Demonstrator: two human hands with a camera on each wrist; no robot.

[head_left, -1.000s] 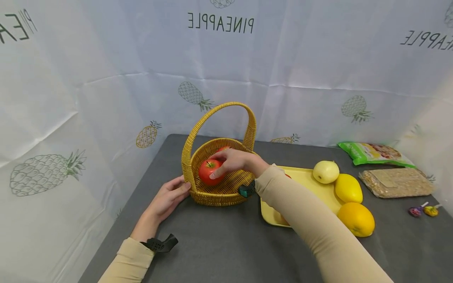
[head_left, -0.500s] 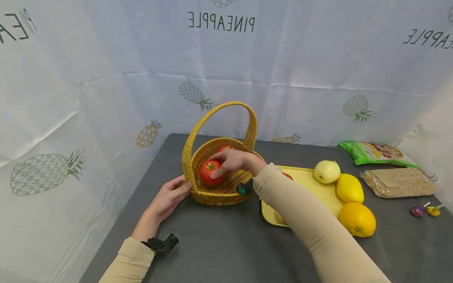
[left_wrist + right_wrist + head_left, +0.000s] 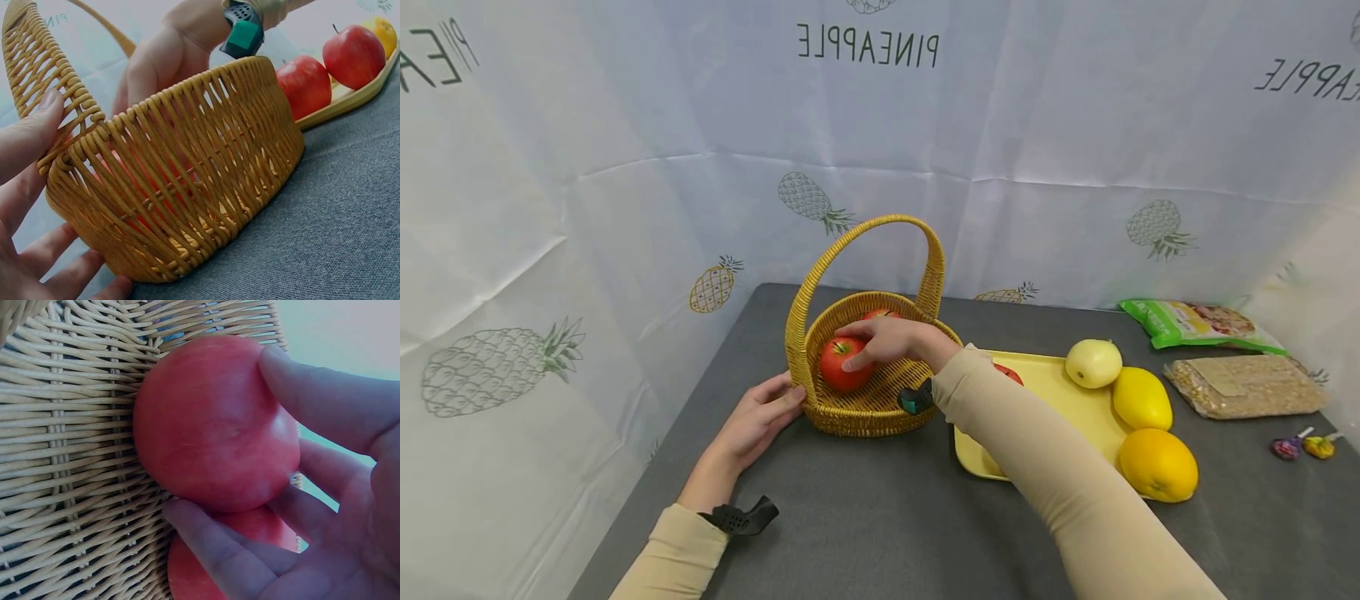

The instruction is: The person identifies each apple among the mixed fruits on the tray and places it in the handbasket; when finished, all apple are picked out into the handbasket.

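Observation:
A yellow wicker basket (image 3: 865,425) with a tall arched handle stands on the dark table. Inside it my right hand (image 3: 891,340) grips a red apple (image 3: 841,372); in the right wrist view the thumb is on one side of the apple (image 3: 215,425) and the fingers are around the other. Another red apple (image 3: 194,569) lies behind it, partly covered by the hand. My left hand (image 3: 754,423) rests against the basket's left end. The left wrist view has its thumb at the foot of the handle and its fingers (image 3: 53,250) spread along the outer wall.
To the right, a yellow tray (image 3: 1071,404) bears red apples (image 3: 354,56), partly hidden by the right sleeve, a pale pear (image 3: 1093,364), a mango (image 3: 1141,401) and an orange (image 3: 1157,467). Beyond lie a green packet (image 3: 1202,325), a clear bag of grains (image 3: 1247,387) and two lollipops (image 3: 1287,448).
My right hand and the gripped apple have shifted very slightly left within the basket over the last half second. The left hand and the basket stay where they were.

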